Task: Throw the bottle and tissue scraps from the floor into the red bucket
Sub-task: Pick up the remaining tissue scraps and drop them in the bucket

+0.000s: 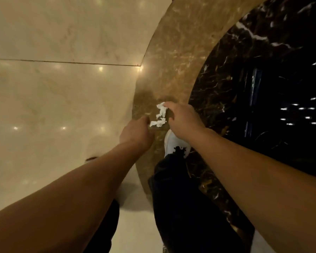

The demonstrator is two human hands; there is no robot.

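White tissue scraps (161, 114) lie in a crumpled strip on the brown marble band of the floor, just beyond my shoe. My right hand (183, 118) reaches down from the right, its fingertips pinched on the upper end of the scraps. My left hand (137, 131) comes in from the left with its fingers curled at the lower scrap's left end; the hand hides whether they grip it. Neither the bottle nor the red bucket is in view.
My white shoe (171, 143) and dark trouser leg (181, 198) stand right below the scraps. Glossy cream marble (62, 97) spreads to the left, and black veined marble (272, 88) curves along the right.
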